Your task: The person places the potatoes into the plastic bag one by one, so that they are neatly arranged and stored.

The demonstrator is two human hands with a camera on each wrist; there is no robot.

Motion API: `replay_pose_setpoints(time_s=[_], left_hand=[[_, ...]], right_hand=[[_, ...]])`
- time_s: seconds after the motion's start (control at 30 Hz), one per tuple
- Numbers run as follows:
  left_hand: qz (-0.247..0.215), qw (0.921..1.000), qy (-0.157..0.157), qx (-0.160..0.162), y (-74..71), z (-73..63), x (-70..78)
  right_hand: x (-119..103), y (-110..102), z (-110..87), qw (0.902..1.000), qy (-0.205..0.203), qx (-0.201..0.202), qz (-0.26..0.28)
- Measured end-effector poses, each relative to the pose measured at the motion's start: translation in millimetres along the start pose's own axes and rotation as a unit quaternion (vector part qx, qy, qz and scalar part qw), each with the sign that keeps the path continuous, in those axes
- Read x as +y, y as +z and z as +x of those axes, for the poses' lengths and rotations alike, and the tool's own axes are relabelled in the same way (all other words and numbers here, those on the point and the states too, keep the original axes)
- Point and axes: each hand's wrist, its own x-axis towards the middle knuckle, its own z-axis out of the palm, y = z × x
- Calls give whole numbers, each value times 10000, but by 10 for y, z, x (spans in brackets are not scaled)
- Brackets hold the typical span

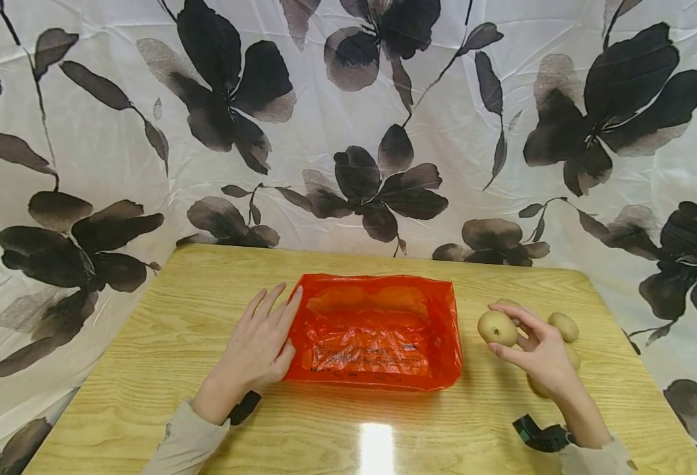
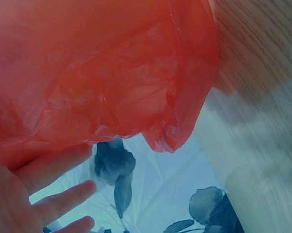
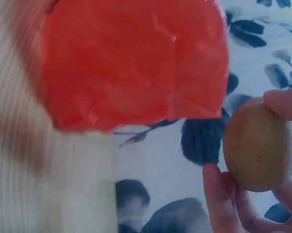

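Note:
An open red plastic bag (image 1: 443,336) stands on the table with its mouth facing up and its sides spread. My left hand (image 1: 256,346) rests along the bag's left side with fingers extended; in the left wrist view, the fingers (image 2: 63,167) lie against the red film. To the right of the bag, my right hand (image 1: 544,359) pinches a round, pale brown potato (image 1: 496,328) between thumb and fingertips. The right wrist view shows this potato (image 3: 260,145) raised beside the bag's side wall (image 3: 136,68).
Several more potatoes (image 1: 564,326) lie on the wooden table (image 1: 223,277) around and partly behind my right hand. A white cloth (image 1: 306,119) with dark flowers hangs behind the table and along its sides. Dark straps with small cameras sit at both wrists.

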Motion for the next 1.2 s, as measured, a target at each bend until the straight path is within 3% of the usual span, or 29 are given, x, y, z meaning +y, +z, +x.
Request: replay_pose_setpoints(time_s=[0.23,0.43,0.7,1.2], left_hand=[[6,10000,-3,-26,-16,-2,-7],[51,10000,34,-21,-22,1,-9],[22,9999,-7,-101,-31,2,19],[50,10000,16,-72,-14,0,10]], right_hand=[[-164,92,14,9999,-103,47,57],[-312,156,58,9990,-58,65,-428],[-464,227,98,9925,167,115,-1207],[-658,396,252,9868,650,-39,-1483]])
